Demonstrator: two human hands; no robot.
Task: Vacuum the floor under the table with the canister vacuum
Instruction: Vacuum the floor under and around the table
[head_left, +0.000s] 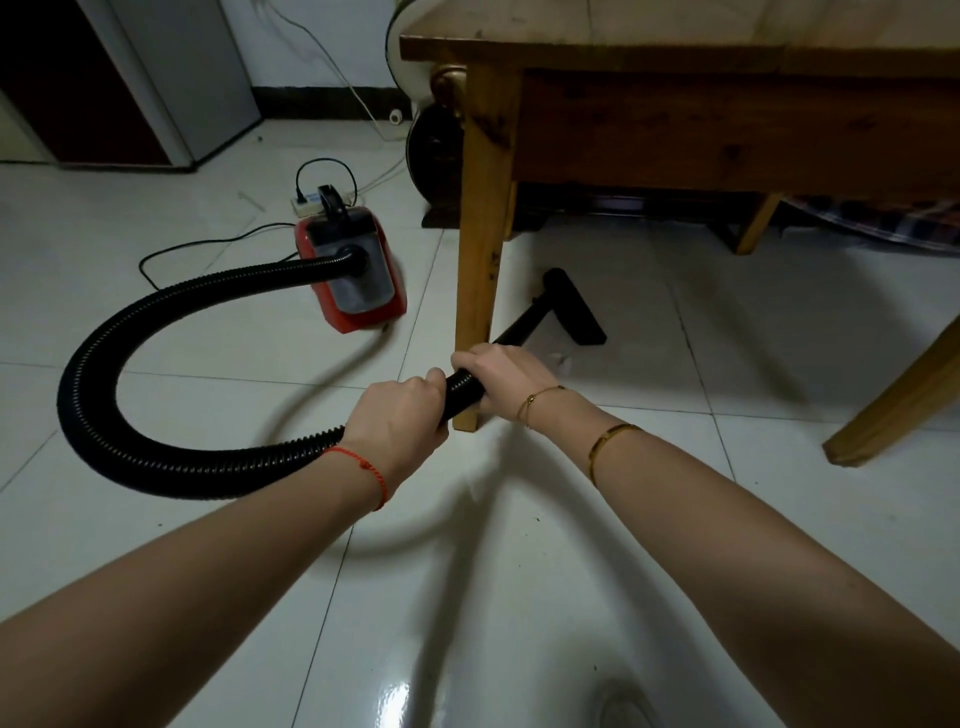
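Both hands grasp the hose (208, 291): left hand (400, 415) clenched round the ribbed part, right hand (506, 376) round the cuff. Nozzle (574, 306) lies under the table (649, 57); canister (353, 275) stands apart (light, probably). The hose flexes; steering likely needs the stiff wand (519, 327).

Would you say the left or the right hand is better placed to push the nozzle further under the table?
Probably the right hand: it grips the hose nearer the wand and nozzle, beside the table leg. The left hand grips further back.
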